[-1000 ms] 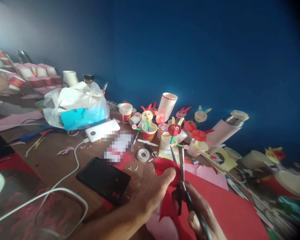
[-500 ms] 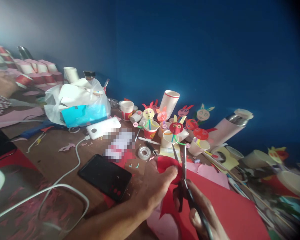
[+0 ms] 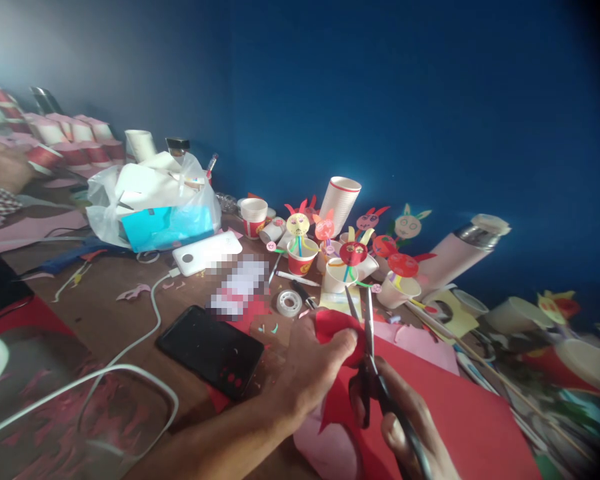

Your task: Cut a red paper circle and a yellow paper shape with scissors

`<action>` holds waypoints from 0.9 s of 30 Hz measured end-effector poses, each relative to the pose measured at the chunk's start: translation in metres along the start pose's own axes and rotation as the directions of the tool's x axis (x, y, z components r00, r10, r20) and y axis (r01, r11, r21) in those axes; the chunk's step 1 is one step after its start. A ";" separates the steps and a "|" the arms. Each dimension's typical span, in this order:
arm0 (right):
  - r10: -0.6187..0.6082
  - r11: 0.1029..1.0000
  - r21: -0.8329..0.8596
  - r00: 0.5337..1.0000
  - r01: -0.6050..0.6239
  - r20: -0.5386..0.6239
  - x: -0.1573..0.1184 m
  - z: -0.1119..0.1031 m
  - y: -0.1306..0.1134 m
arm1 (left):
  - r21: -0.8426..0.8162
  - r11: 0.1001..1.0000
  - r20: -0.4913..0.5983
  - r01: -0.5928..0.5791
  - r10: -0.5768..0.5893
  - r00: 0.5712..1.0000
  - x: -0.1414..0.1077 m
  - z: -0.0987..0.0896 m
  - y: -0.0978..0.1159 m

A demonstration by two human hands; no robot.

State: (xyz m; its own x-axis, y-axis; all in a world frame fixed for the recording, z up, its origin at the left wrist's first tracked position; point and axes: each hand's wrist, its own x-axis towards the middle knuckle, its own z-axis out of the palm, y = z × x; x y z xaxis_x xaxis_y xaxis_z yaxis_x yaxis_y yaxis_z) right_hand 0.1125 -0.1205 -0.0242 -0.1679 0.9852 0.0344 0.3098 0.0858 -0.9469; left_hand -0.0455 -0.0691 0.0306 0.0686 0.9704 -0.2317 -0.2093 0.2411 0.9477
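My left hand [image 3: 313, 360] pinches a small red paper piece [image 3: 336, 325] between thumb and fingers. Just to its right, my right hand [image 3: 405, 420] is closed round the black handles of a pair of scissors [image 3: 369, 333]. The scissor blades stand apart and point up and away, close against the right edge of the red piece. Under both hands lies a large red sheet [image 3: 455, 407], with pink paper [image 3: 325, 447] near the front edge. Beyond the blades stand paper cups [image 3: 341, 277] bearing cut-out faces [image 3: 353, 253].
A black phone [image 3: 210, 350], tape roll [image 3: 289, 303], white power bank [image 3: 207, 253] with cable and a stuffed plastic bag [image 3: 155, 200] lie to the left. A bottle [image 3: 455, 257] leans at the right. Another person's hand [image 3: 7, 170] is at far left.
The view has shifted very slightly. Both hands keep nearly the same pose, with the scissors and the red piece still held close together.
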 end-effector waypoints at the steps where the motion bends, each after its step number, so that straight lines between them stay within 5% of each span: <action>1: -0.001 1.000 0.003 1.000 0.001 0.003 0.000 0.000 0.000 | -0.002 1.000 0.004 -0.006 0.006 1.000 0.000 0.000 0.000; 27: 0.014 0.995 0.101 1.000 -0.016 0.015 0.004 0.001 -0.011 | -0.053 0.999 0.005 -0.013 0.014 1.000 0.005 -0.001 -0.012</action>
State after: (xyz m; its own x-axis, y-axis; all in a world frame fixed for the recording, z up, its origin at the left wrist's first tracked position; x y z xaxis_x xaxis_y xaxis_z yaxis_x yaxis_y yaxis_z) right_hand 0.1070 -0.1178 -0.0137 -0.1780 0.9839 0.0160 0.2163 0.0550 -0.9748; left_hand -0.0437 -0.0667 0.0174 0.0703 0.9734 -0.2179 -0.2615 0.2287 0.9377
